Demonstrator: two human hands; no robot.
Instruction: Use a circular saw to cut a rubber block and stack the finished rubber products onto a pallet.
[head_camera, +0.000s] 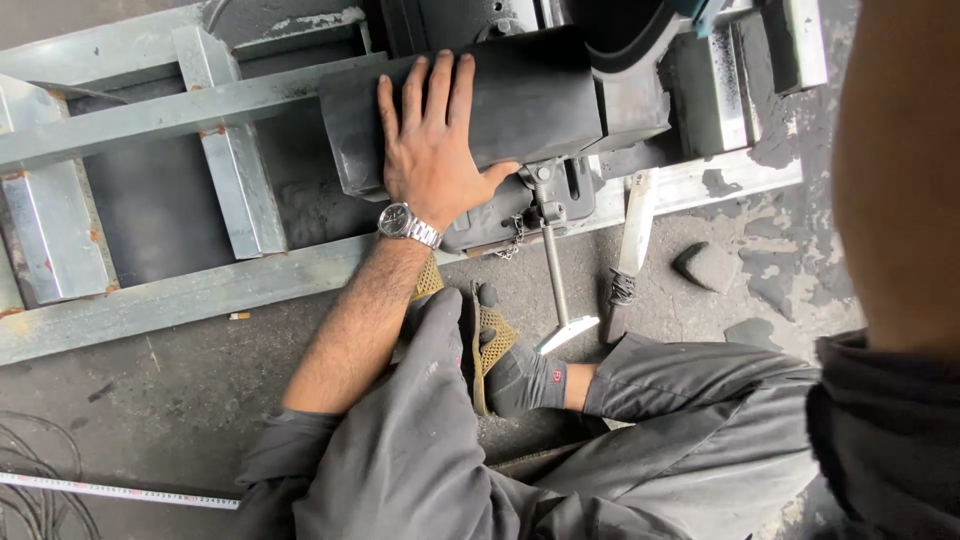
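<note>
My left hand (432, 150) lies flat, palm down and fingers spread, on top of a black rectangular block (520, 100). The block sits in a dark machine mounted on a grey metal frame (150, 110). A silver wristwatch (408, 225) is on that wrist, and the bare forearm runs down to the lower left. My right hand is not visible. A blurred, skin-coloured arm (900, 170) fills the right edge, very close to the camera.
A metal rod with a flat end (556, 280) hangs below the block by a small chain. A white-handled tool (632, 250) and dark lumps (708, 265) lie on the sooty floor. Grey trouser legs, a sock and sandal (505, 360), and a tape measure (120, 491) are nearby.
</note>
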